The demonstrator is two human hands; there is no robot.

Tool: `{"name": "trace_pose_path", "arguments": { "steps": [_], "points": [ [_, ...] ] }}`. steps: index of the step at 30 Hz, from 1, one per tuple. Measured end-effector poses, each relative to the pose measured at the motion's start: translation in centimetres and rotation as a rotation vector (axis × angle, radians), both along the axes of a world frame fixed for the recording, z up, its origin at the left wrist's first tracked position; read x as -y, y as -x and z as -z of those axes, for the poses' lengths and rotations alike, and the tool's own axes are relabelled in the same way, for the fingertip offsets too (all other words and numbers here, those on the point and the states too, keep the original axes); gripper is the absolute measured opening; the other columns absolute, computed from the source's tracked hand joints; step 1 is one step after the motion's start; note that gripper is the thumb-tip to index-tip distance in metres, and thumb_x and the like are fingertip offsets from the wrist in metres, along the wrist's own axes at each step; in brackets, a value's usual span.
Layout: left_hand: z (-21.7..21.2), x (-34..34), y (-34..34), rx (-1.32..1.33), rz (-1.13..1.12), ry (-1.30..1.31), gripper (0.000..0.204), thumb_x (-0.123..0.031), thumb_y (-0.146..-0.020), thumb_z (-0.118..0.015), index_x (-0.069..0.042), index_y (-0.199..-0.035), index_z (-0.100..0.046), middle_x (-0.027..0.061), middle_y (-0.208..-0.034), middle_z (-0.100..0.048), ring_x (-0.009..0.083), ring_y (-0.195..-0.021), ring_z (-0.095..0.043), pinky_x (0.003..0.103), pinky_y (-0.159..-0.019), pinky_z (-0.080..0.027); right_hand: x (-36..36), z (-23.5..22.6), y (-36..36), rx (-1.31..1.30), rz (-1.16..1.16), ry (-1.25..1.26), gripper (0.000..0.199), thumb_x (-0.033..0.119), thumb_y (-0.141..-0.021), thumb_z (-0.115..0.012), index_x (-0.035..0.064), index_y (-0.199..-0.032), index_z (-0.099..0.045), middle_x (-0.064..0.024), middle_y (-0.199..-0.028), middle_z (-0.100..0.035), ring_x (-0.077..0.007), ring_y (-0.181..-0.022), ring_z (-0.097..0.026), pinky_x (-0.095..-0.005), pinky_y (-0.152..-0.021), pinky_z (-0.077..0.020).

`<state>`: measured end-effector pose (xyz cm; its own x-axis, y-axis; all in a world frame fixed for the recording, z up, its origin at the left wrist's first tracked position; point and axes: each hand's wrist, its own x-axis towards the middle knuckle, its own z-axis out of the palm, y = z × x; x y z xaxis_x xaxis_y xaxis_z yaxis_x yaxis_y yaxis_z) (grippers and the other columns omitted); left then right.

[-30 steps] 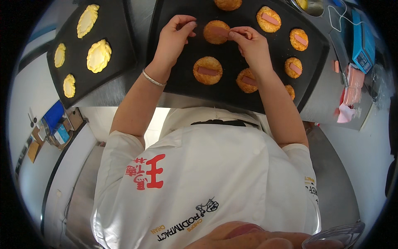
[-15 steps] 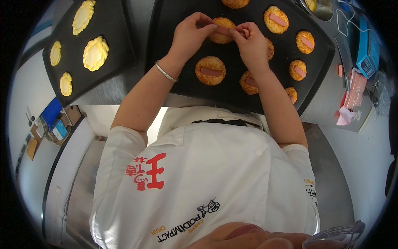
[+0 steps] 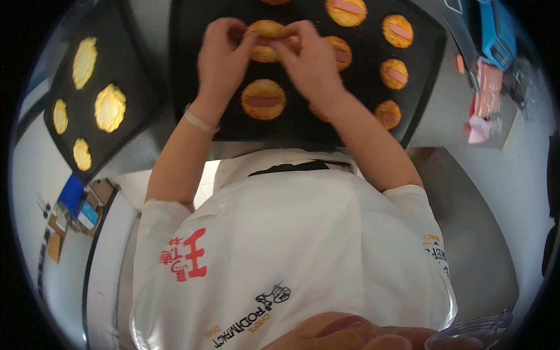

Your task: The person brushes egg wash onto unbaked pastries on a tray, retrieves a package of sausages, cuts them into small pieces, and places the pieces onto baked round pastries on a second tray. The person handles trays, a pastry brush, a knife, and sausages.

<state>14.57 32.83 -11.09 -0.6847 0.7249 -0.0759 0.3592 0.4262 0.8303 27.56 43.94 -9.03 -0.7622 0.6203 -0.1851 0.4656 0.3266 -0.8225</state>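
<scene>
A round golden bun (image 3: 266, 29) lies on the black baking tray (image 3: 233, 129), with a pink strip of ham (image 3: 265, 42) across its middle. My left hand (image 3: 223, 61) pinches the strip's left end between thumb and fingertips. At the other end my right hand (image 3: 312, 63) has its fingers closed on the same strip. Just nearer to me is another bun (image 3: 263, 93) with ham on top. Several more ham-topped buns, such as one at the upper right (image 3: 346, 10), sit around my right hand. My right wrist partly covers one bun.
On the left, a second dark tray (image 3: 125, 87) holds several pale yellow, ruffle-edged pieces (image 3: 110, 108). To the right of my tray lie a long knife (image 3: 462, 49), a pink package (image 3: 489, 87) and a small pink piece (image 3: 460, 63). A blue box (image 3: 497, 38) stands beyond them.
The whole view has swung, so trays and hands appear farther left in the picture. Both hands stay at the same bun, still pinching the ham strip.
</scene>
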Motion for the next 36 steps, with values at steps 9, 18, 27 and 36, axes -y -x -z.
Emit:
{"name": "trace_pose_path", "arguments": {
  "steps": [9, 18, 27, 36],
  "points": [
    [-7.2, 3.4, -5.5, 1.516, -0.105, 0.07, 0.033, -0.015, -0.095, -0.056, -0.003, -0.126, -0.055, 0.0071, -0.109, -0.062, 0.0149, -0.094, -0.063, 0.026, -0.079, -0.053, 5.8, -2.9, -3.5, -0.408, 0.191, 0.346, 0.014, 0.008, -0.097, -0.052, 0.0057, -0.111, -0.053, -0.0087, -0.088, -0.06, -0.0157, -0.078, -0.063, -0.0236, -0.064, -0.0502],
    [-5.5, 0.1, -1.6, 0.84, 0.038, 0.035, 0.024, -0.021, -0.09, -0.067, -0.004, -0.105, -0.06, 0.0077, -0.094, -0.065, 0.0142, -0.08, -0.064, 0.025, -0.08, -0.053, -0.5, -2.7, -2.0, -0.102, 0.129, 0.255, 0.012, 0.009, -0.092, -0.061, 0.0018, -0.101, -0.066, -0.0024, -0.08, -0.06, -0.0091, -0.067, -0.053, -0.0235, -0.06, -0.0432],
    [-1.7, -6.5, 5.2, 0.473, 0.042, -0.027, 0.029, -0.026, -0.094, -0.06, -0.009, -0.117, -0.062, 0.007, -0.105, -0.064, 0.0146, -0.092, -0.061, 0.025, -0.075, -0.051, -8.0, 0.2, 4.1, -0.116, 0.205, 0.279, 0.017, 0.014, -0.089, -0.066, -0.0003, -0.099, -0.067, -0.0042, -0.086, -0.069, -0.0103, -0.078, -0.063, -0.0218, -0.07, -0.0478],
    [0.8, -9.1, 6.2, 0.358, -0.112, -0.077, 0.016, -0.014, -0.084, -0.069, 0.0, -0.086, -0.063, 0.0057, -0.074, -0.063, 0.0135, -0.068, -0.059, 0.028, -0.062, -0.048, -9.3, 4.3, 5.5, -0.179, 0.247, 0.022, 0.022, 0.021, -0.084, -0.071, 0.0004, -0.092, -0.068, -0.0057, -0.073, -0.066, -0.0144, -0.066, -0.061, -0.0282, -0.064, -0.0492]
  ]
}}
